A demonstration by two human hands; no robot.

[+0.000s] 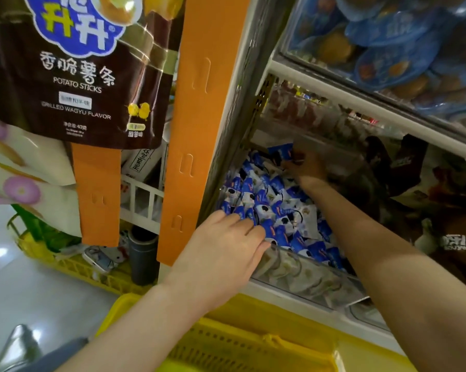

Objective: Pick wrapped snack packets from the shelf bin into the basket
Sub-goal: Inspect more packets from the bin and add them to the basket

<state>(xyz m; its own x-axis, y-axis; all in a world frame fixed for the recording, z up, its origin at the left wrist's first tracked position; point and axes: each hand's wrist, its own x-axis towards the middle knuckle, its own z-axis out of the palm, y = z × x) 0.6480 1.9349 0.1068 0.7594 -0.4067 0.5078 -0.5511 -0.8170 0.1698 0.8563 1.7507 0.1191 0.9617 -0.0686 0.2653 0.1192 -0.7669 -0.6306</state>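
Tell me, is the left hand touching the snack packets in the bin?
Touching. The head view shows the left hand with its fingers lying on the blue and white snack packets at the front of the bin, no gap.

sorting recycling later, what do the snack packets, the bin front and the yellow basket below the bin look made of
Snack packets: probably thin plastic film, glossy; crinkled and printed blue and white.
Bin front: clear rigid plastic, perhaps acrylic; packets show through it, under some glare.
Yellow basket: moulded plastic, smooth with a slight sheen; slotted wall, one even colour.
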